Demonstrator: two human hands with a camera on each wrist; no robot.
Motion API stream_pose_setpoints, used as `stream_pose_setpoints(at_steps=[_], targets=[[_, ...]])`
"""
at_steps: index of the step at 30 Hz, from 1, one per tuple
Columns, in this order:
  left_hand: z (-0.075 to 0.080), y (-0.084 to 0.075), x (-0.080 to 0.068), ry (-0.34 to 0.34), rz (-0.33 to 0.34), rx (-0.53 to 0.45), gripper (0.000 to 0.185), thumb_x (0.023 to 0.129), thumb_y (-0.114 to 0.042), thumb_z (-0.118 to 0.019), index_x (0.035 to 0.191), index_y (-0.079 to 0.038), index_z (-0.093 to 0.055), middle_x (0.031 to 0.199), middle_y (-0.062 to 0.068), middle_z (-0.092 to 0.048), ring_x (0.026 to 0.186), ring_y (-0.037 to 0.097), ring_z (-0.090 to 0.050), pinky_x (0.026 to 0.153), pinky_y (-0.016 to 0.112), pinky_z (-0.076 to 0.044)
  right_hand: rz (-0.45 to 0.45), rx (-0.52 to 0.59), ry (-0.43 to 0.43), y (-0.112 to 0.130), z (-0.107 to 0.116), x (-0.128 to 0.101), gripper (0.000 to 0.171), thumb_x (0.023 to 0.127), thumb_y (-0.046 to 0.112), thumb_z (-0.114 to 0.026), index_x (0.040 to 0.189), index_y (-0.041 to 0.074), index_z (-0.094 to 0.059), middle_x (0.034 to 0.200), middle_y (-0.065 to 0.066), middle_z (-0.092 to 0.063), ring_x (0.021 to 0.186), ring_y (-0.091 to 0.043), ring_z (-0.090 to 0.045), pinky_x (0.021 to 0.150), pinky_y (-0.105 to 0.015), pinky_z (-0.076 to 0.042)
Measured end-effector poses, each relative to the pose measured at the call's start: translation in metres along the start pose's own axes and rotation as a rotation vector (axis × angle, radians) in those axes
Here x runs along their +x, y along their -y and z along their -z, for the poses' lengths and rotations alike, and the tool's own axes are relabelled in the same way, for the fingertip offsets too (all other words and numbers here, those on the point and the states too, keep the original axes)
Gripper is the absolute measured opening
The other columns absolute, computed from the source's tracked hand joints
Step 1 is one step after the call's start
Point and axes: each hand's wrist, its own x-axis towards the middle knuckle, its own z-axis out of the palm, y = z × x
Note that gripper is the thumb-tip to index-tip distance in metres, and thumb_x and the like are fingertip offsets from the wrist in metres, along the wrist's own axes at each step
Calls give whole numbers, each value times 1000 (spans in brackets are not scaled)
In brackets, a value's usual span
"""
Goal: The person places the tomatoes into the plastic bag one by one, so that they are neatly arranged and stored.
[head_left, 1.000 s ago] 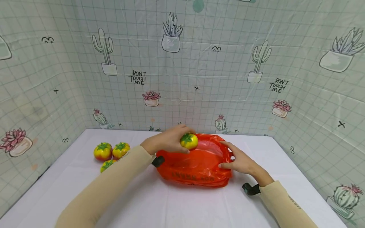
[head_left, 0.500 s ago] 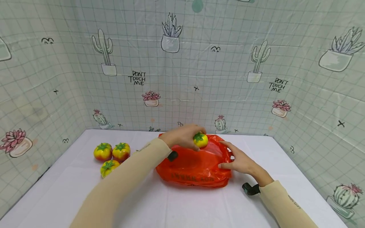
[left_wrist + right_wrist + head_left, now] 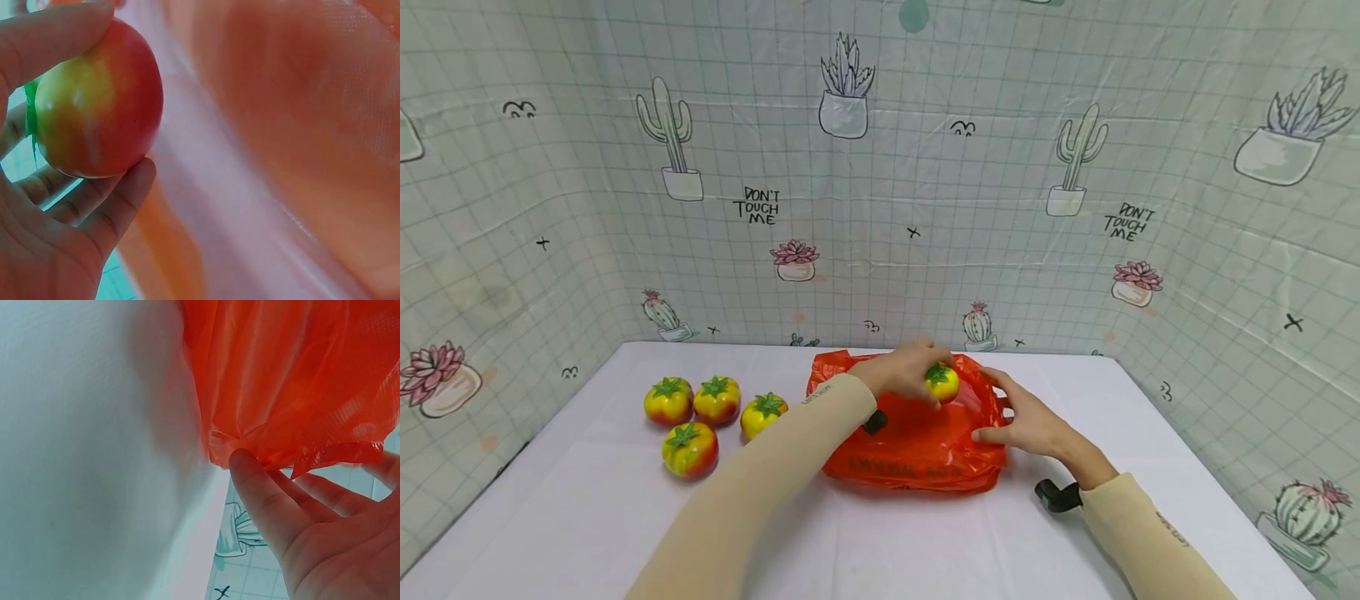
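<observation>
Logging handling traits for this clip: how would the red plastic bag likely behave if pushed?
The red plastic bag is probably floppy and apt to crumple, since its sides are wrinkled. Its thin film suggests little weight by itself. The glossy surface might feel slippery.

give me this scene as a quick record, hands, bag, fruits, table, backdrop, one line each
left hand: grips one fruit, above the bag in the head view
right hand: holds the bag's right edge
bag: red plastic, on the table, contents not clear
loose fruits: four, yellow-red with green tops, left of the bag
table: white cover
backdrop: grid with potted plants, "DON'T TOUCH ME"
</observation>
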Motion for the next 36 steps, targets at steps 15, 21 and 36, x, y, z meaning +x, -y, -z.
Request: stream_pose_setpoints(at_steps=[15, 21, 36], targets=[[-23, -4, 13, 27, -19, 99, 65, 77, -34, -79, 134, -24, -50, 126, 1, -52, 117, 19, -43, 96, 35, -46, -6, -13, 4, 0, -1, -1, 92, 76, 31, -79, 149, 23, -24, 141, -6, -41, 120, -30, -48, 92, -43, -49], [-29, -5, 16, 30, -2, 107, 68, 77, -36, -79, 136, -27, -47, 129, 0, -49, 118, 17, -43, 96, 36, -46, 2, -34, 7, -2, -2, 0, 94, 75, 36, -79, 149, 21, -24, 143, -8, -39, 121, -31, -47, 91, -43, -50], [-35, -2, 20, 26, 30, 116, 69, 76, -39, -79, 137, -29, -47, 123, -2, -47, 114, 16, -44, 96, 37, -46, -25, -45, 0, 1, -3, -1, 96, 73, 40, -80, 150, 23, -24, 143, -5, -40, 121, -28, -48, 91, -42, -50]])
